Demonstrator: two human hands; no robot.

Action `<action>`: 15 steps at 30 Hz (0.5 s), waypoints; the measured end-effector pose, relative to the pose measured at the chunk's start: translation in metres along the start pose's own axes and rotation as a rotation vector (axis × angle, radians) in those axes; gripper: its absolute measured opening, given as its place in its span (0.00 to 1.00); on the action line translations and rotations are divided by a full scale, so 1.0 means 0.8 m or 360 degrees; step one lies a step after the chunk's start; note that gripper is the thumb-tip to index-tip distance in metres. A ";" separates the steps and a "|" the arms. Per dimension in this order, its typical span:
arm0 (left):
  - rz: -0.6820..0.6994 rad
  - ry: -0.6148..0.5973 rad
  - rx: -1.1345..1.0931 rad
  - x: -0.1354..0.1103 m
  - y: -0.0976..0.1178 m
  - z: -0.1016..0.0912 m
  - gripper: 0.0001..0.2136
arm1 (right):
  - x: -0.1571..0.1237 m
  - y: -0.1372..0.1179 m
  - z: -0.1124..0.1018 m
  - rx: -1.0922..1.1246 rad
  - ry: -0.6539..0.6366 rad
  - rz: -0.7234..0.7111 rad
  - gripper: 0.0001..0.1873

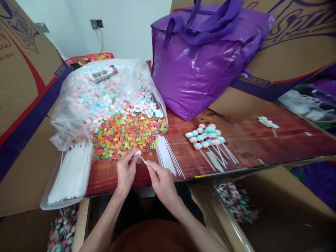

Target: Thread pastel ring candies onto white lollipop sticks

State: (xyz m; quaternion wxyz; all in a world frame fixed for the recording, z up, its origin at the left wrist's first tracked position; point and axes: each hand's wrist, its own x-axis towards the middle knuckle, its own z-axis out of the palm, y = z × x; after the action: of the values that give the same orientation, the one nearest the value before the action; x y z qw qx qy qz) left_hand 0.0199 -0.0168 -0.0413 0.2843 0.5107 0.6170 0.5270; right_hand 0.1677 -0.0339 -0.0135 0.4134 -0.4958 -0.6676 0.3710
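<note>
Between the fingertips of my left hand (127, 168) is a pink marshmallow (138, 153). A thin white stick (143, 160) runs from it to my right hand (163, 180), which pinches the stick's other end. Both hands are over the table's front edge. Just beyond them spreads a pile of colourful ring gummies (128, 134), backed by pink, blue and white marshmallows (105, 94) in a clear plastic bag. Loose white sticks (169, 157) lie right of the gummies. Farther right rest several finished candy skewers (207, 137) of marshmallows and gummies.
A clear tray of white sticks (69, 175) overhangs the table's front left. The purple bag (199, 66) stands at the back. Cardboard boxes (23, 105) flank both sides. Below, on the right, an open box (275, 196) contains many wrapped skewers (236, 203). Paper scraps (267, 122) lie on the right.
</note>
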 end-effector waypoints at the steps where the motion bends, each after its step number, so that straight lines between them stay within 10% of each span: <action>1: 0.0003 -0.0012 0.0003 -0.003 0.001 0.002 0.10 | 0.000 0.001 0.002 0.0015 0.0030 -0.0005 0.19; 8: 0.0105 -0.0381 -0.0004 -0.002 0.023 0.024 0.12 | -0.002 0.023 -0.022 -0.0060 0.0182 0.0099 0.18; 15: 0.0450 -0.0524 0.0951 0.017 0.017 0.040 0.11 | -0.015 0.046 -0.052 -0.0203 0.0369 0.0148 0.16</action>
State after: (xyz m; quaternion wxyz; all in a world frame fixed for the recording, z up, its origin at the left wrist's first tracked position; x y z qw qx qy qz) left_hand 0.0483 0.0060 -0.0352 0.1425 0.7293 0.6130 0.2684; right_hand 0.2208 -0.0335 -0.0333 0.4377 -0.5910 -0.6138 0.2869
